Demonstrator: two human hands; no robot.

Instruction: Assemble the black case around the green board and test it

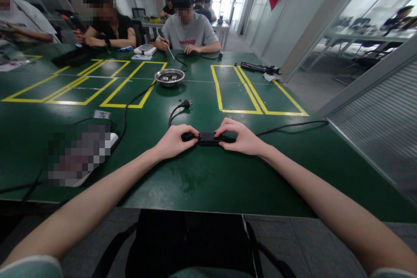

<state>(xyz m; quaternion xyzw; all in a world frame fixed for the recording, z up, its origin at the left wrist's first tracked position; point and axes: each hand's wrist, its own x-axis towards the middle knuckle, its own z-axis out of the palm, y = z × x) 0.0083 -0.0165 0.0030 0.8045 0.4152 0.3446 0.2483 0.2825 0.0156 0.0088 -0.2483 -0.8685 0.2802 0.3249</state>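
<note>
Black adapter [207, 140] is held at centre of frame, just above or on the green table [156, 191]; contact with the surface cannot be made out. Left end is met by the left hand [178, 141], thumb and fingers pinched narrowly on a dark cord end [186, 137]; whether it is seated in the adapter is hidden by fingertips. Right end is gripped by the right hand [239, 137], thumb and fingers closed around the block. Held from opposite ends, presumably so the parts are steadied in line. Adapter: oblong, hard, smooth plastic, edges squared. From the right hand, a thin rubbery cable [289, 126] is trailed toward the right edge. Above the left hand, a round plug [186, 104] with metal pins is laid loose on its curved cord, likely just set out of the way.

Further up, a shiny round steel bowl [170, 84] is placed with small metallic pieces inside, probably so they are not scattered. Long boxes are marked in yellow tape [124, 106], likely as placement zones. At lower left, a pixelated device [81, 156] is rested, pale-edged. At upper centre, a screwdriver [170, 51] is held by a seated person [195, 28].
</note>
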